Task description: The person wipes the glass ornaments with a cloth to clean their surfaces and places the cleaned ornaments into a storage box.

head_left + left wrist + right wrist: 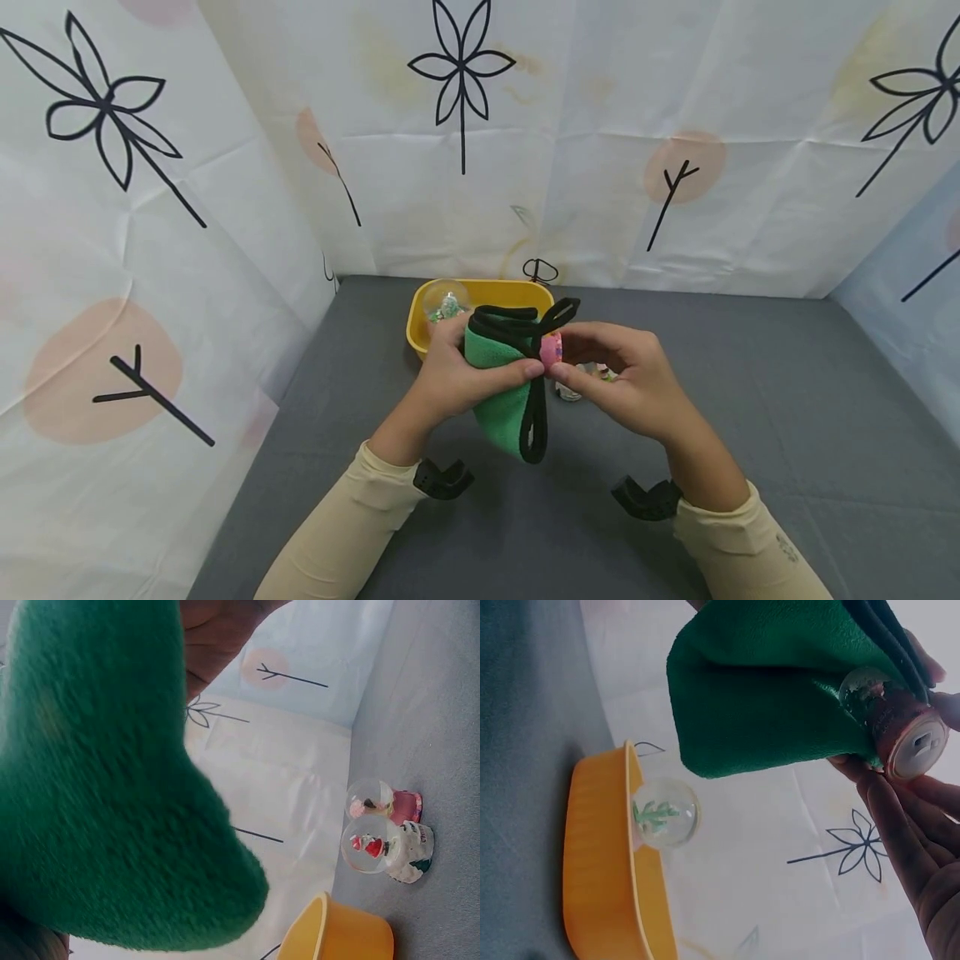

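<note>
A green cloth with black edging (498,421) is gripped in my left hand (453,379), bunched and folded, with a black loop at its top. My right hand (628,379) pinches the pink base of a small snow globe (551,350) between thumb and fingers. In the right wrist view, the globe's clear dome lies against the cloth, and the underside of its base (921,750) faces the camera. The left wrist view is mostly filled by the cloth (112,795).
Behind my hands stands a yellow bin (416,325) with another snow globe (447,302) in it. Two more snow globes, one white-based (412,851) and one pink-based (407,806), stand on the grey table (750,400). Patterned white sheets surround the table.
</note>
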`<state>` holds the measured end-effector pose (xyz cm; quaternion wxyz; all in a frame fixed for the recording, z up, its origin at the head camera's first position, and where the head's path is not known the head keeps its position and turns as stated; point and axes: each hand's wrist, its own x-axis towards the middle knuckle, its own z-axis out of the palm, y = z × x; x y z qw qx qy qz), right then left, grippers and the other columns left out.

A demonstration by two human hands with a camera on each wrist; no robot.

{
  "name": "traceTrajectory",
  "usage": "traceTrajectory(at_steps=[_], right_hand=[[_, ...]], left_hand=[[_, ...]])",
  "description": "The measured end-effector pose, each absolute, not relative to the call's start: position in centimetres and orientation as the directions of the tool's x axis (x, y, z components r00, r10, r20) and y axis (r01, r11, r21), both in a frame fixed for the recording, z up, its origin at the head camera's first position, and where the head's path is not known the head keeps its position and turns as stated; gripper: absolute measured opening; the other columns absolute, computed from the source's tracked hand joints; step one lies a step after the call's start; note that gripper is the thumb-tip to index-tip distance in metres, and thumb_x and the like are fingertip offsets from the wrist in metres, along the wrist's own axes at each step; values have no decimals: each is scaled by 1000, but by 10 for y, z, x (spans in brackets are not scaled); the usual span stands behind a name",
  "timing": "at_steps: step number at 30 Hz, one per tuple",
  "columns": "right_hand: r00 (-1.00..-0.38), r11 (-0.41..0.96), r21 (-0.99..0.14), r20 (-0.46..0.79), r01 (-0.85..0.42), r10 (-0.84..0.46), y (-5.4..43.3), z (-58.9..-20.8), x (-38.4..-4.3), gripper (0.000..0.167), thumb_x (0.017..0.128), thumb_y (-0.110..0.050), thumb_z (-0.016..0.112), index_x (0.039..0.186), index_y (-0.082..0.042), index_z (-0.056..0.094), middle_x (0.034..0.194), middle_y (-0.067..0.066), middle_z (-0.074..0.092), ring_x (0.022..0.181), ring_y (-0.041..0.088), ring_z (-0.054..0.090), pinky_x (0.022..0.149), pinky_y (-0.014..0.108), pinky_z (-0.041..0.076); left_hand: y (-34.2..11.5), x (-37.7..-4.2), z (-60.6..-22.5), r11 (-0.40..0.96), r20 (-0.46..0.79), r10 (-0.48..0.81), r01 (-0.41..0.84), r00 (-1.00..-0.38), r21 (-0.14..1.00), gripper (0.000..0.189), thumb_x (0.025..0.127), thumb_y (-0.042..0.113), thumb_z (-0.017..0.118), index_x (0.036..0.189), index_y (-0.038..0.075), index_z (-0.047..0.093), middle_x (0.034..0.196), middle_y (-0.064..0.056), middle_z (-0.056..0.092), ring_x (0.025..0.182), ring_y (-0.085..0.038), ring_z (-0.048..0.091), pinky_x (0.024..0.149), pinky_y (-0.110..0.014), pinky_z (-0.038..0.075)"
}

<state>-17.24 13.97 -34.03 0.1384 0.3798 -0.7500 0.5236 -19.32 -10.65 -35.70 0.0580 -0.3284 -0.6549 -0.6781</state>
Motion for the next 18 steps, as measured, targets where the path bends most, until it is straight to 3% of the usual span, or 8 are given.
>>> traceTrajectory(at_steps=[5, 8, 12, 18], right_hand=[[-602, 102, -629, 667, -771, -439, 140, -340, -176, 40, 81, 12, 84, 118, 0, 74, 110, 10, 75, 99, 14, 74, 87, 32, 66], [-538, 103, -553, 725, -827, -429, 140, -338, -176, 37, 88, -11, 88, 120, 1, 73, 113, 13, 74, 104, 15, 72, 90, 29, 65], [-487, 154, -467, 777, -871, -398, 139, -335, -174, 54, 90, -38, 86, 121, 4, 73, 118, 18, 73, 109, 13, 70, 93, 21, 61], [-439, 210, -385, 804, -899, -402, 137, -332, -171, 54, 92, -40, 84, 122, 3, 75, 123, 19, 73, 116, 15, 70, 101, 18, 57]], left_hand=[[-108, -192, -356, -135, 537, 343, 525, -771, 840, 57, 81, 47, 93, 124, 15, 73, 115, -5, 76, 97, -29, 72, 85, -43, 66], [-108, -192, -355, -134, 535, 343, 523, -772, 841, 58, 81, 48, 92, 125, 15, 73, 115, -5, 76, 97, -29, 72, 85, -43, 65], [-109, -192, -354, -135, 532, 334, 519, -778, 844, 59, 82, 50, 91, 125, 15, 72, 114, -6, 77, 95, -30, 72, 83, -43, 66], [-110, -192, -353, -139, 529, 321, 513, -786, 847, 62, 81, 56, 90, 123, 14, 73, 111, -7, 78, 92, -31, 72, 82, -44, 66]])
